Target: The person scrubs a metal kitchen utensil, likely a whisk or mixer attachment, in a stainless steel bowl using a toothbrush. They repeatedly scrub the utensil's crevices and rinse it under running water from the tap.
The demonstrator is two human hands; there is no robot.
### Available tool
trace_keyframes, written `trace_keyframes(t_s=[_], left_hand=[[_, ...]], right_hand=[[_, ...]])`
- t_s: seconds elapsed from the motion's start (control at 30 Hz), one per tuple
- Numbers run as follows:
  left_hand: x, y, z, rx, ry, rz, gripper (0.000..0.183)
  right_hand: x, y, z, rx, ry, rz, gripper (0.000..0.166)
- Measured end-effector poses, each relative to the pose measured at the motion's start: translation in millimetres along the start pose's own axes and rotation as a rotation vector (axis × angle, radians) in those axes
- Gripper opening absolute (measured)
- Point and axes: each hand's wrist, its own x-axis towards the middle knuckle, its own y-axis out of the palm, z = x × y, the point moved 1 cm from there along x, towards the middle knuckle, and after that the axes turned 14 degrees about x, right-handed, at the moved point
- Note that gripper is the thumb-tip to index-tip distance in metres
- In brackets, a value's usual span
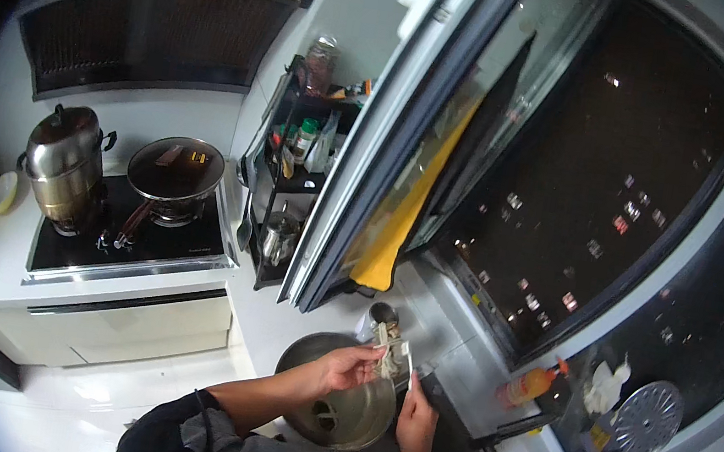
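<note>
Over the right part of a large metal bowl (367,435), my left hand (352,367) pinches the end of a pale stick-like piece. My right hand (416,417) grips a white-handled tool (410,365), which looks like a peeler or small knife; its head touches or nearly touches the pale piece. Just behind my fingers are pale strips in a bundle (389,358), partly hidden. Something dark with a light curved piece (326,416) lies at the bottom of the bowl. A metal cup (383,315) stands on the counter beyond the hands.
An open window sash (375,131) juts over the counter. At left, a steamer pot (65,167) and a lidded pan (176,169) sit on the cooktop. A black shelf rack (267,213) stands beside it. An orange pump bottle (527,386) is at right, near a round perforated metal plate (648,420).
</note>
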Motion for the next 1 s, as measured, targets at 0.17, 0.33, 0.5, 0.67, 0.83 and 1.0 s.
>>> trace_keyframes(t_s=[0.17, 0.33, 0.5, 0.67, 0.83, 1.0], left_hand=[[13, 13, 10, 0.139, 0.019, -0.059, 0.021], [8, 24, 11, 0.178, -0.005, -0.092, 0.026], [20, 8, 12, 0.252, -0.003, -0.145, 0.028], [6, 1, -1, 0.309, -0.016, -0.210, 0.027], [7, 20, 2, 0.271, 0.005, -0.155, 0.028], [22, -3, 17, 0.146, -0.040, -0.173, 0.033]], right_hand=[[-11, -9, -13, 0.102, 0.058, 0.028, 0.039], [-22, -5, -24, 0.181, -0.108, 0.027, 0.041], [-11, -1, -47, 0.178, -0.094, 0.056, 0.042], [-2, -10, -40, 0.249, 0.078, -0.069, 0.037], [-13, -9, -20, 0.254, 0.000, -0.030, 0.037], [-1, -6, -11, 0.218, 0.149, -0.008, 0.036]])
